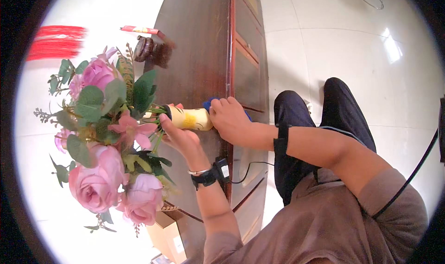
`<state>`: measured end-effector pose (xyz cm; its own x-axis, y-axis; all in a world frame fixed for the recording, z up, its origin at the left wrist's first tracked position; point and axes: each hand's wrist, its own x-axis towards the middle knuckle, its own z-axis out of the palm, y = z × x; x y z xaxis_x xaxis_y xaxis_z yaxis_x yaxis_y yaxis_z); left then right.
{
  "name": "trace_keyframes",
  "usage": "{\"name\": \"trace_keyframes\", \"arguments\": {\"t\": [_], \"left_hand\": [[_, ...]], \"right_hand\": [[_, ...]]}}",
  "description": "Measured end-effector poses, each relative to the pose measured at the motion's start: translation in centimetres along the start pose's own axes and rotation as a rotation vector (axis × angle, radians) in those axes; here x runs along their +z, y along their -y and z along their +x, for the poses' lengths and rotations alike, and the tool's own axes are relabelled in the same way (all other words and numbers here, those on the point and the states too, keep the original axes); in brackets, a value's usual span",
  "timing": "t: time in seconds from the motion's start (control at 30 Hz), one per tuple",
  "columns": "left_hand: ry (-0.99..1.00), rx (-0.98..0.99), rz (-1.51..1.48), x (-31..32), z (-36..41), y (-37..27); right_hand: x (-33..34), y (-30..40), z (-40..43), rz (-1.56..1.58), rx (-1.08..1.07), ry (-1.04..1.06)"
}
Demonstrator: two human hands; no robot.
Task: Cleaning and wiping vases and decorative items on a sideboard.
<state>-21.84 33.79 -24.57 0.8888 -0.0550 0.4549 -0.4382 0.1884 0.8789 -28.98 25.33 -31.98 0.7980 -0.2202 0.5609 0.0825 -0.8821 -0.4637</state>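
Observation:
My left hand [182, 138] is closed around the neck end of a small yellow vase [191, 119], which lies tilted on its side above a dark wooden cabinet top. Black marks and a yellow patch decorate the vase. From its mouth, at the left, spreads a bouquet of artificial pink flowers [97, 177] with green leaves. At the vase's base, my right hand [229, 119] is closed on a blue cloth [208, 104]; part of the cloth shows below the fingers, the rest is hidden by the hand.
The cabinet [198, 37] has a raised reddish edge. A brown lidded pot [143, 49] and a red packet [140, 29] lie near its far side. A black adapter [221, 169] with a cable is beside my left wrist. A cardboard box [167, 232] stands at the lower left.

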Motion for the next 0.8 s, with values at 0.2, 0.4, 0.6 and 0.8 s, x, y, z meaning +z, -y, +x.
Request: {"name": "trace_keyframes", "arguments": {"t": [0.2, 0.4, 0.6, 0.8], "left_hand": [[0.045, -0.014, -0.053, -1.3, 0.5, 0.3], [0.011, 0.001, -0.033, -0.6, 0.6, 0.8], [0.026, -0.066, -0.082, -1.0, 0.4, 0.3], [0.092, -0.092, 0.061, 0.3, -0.6, -1.8]], "right_hand": [[-2.4, -1.0, -3.1, 0.198, -0.137, 0.138], [-4.0, -3.9, -3.3, 0.825, 0.348, -0.015], [-5.9, 0.7, 1.3, 1.166, 0.193, -0.241], [-3.3, 2.6, 3.9, 1.216, -0.072, -0.296]]}}
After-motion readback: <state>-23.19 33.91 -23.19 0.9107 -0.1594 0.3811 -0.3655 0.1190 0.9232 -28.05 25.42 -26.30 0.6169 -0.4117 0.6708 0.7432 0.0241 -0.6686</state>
